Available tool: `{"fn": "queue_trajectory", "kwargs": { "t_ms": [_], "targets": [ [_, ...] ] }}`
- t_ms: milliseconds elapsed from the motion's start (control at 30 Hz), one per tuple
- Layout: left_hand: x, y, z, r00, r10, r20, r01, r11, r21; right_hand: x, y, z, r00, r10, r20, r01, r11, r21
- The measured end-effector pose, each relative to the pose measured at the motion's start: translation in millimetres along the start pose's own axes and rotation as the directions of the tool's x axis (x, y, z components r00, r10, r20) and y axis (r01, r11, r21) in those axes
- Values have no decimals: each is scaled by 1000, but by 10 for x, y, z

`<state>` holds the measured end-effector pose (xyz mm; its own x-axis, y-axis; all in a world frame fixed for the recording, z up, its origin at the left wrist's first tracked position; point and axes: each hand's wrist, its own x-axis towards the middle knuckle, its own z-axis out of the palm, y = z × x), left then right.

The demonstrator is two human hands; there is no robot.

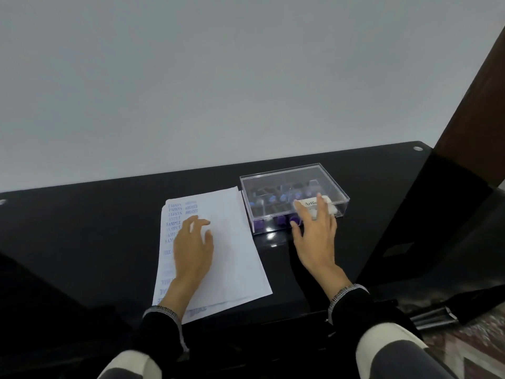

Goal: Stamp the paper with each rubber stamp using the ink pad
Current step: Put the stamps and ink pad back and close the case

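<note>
A white paper lies on the black table, with blue stamp prints down its left side. My left hand rests flat on the paper, fingers apart, holding nothing. To the right stands a clear plastic box with its lid on, holding several purple and blue-topped rubber stamps and a white ink pad case. My right hand lies against the box's near right side, fingers spread over the lid above the ink pad. It grips nothing that I can see.
The glossy black table runs to a grey wall behind. A dark wooden post rises at the right, with a black panel below it. My knees show at the bottom edge.
</note>
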<state>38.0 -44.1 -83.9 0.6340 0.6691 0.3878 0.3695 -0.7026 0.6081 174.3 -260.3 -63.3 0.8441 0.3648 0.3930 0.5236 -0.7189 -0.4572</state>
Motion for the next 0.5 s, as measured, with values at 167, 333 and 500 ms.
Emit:
{"fn": "queue_trajectory", "kwargs": {
  "t_ms": [167,333,500],
  "targets": [
    [140,-541,-404,954,-289,79,262,933,248,9,-235,204,997,42,65,-44,999,31],
    [224,-651,-445,945,-306,113,262,918,298,265,-380,338,995,80,66,-85,993,85],
    [199,-674,-389,963,-263,55,238,931,278,748,-465,513,989,64,133,-72,996,55]
  ]
}}
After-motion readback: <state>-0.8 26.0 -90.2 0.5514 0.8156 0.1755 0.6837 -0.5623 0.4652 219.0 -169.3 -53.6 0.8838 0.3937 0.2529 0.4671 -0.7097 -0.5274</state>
